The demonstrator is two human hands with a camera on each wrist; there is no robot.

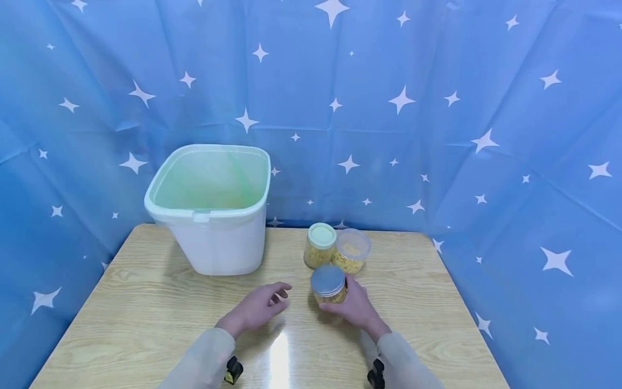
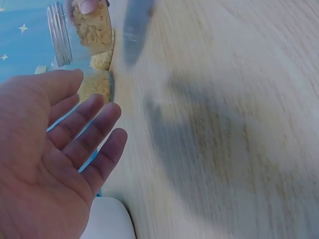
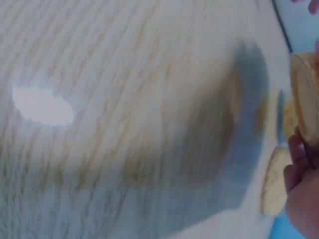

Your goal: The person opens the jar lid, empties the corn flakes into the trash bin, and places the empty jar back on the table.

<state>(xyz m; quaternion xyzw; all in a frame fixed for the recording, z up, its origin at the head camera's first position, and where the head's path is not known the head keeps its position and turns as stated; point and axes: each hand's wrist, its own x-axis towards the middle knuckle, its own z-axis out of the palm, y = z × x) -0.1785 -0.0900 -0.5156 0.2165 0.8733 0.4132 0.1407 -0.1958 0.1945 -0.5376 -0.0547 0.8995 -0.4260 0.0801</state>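
Note:
My right hand (image 1: 353, 305) grips a clear jar with a silver-grey screw lid (image 1: 328, 280), filled with yellowish dry flakes. In the left wrist view this jar (image 2: 93, 27) is off the table, its shadow apart from it. Just left of it, my left hand (image 1: 259, 305) hovers over the table with fingers loosely bent and nothing in them; its palm (image 2: 45, 164) faces the left wrist camera. Behind the gripped jar stand a jar with a pale green lid (image 1: 322, 237) and a clear round tub (image 1: 353, 243), both holding similar yellowish pieces.
A large white bin with a pale green rim (image 1: 209, 213) stands at the back left of the wooden table (image 1: 146, 324). A blue curtain with white stars (image 1: 369, 108) hangs along the table's back and sides.

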